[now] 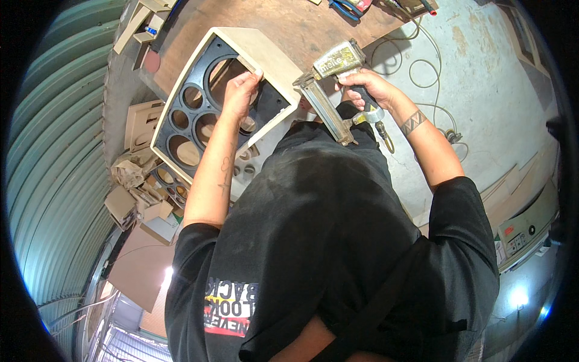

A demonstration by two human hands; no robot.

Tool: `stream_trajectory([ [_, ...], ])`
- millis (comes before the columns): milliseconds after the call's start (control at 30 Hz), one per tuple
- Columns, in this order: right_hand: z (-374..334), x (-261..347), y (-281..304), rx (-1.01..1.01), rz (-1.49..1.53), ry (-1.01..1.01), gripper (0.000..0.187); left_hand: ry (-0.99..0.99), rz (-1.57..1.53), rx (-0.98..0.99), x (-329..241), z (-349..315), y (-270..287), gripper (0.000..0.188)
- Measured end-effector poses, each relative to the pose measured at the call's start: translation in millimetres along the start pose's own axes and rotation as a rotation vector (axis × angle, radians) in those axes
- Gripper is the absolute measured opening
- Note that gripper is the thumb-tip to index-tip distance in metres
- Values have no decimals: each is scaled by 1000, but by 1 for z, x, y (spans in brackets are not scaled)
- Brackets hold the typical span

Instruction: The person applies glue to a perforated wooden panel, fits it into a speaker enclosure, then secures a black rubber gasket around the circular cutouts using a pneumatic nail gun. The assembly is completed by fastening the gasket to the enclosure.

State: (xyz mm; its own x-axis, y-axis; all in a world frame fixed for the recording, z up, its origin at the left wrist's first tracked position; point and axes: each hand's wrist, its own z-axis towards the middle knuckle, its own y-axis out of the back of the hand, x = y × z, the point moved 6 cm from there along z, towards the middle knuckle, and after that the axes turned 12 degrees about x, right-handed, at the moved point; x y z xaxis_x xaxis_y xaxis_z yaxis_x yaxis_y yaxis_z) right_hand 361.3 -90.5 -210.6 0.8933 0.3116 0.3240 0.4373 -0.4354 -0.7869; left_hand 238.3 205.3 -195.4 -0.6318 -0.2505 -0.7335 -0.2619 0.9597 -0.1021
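Observation:
My right hand is wrapped round the black grip of a pneumatic nail gun, whose long metal magazine slants down toward my lap. The gun is held just right of a pale wooden speaker cabinet. Set into the cabinet's open face is a black panel with several round holes, large and small. My left hand is closed in front of that panel, near a large hole and a light wood edge. What its fingers pinch, if anything, is hidden.
The cabinet rests against a brown wooden worktable, with pliers at its far edge. A thin air hose coils over the floor on the right. Wood offcuts pile up at left, beside a corrugated wall.

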Motion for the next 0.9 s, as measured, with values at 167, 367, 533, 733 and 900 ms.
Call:
stream_trajectory([
  [167,-1,-3,0,28,-36,-12,27,30,-20,-12,-3,5,-2,23],
  [367,-1,-7,4,22,0,-2,26,55,-53,-42,-8,6,-1,22],
  [533,-1,-11,5,21,-4,-14,26,33,-63,-33,-8,5,-3,21],
  [733,-7,-12,12,-5,22,51,33,11,-71,-25,-1,7,3,23],
  [900,-63,1,20,-62,0,210,35,-81,-108,-172,3,-4,1,25],
])
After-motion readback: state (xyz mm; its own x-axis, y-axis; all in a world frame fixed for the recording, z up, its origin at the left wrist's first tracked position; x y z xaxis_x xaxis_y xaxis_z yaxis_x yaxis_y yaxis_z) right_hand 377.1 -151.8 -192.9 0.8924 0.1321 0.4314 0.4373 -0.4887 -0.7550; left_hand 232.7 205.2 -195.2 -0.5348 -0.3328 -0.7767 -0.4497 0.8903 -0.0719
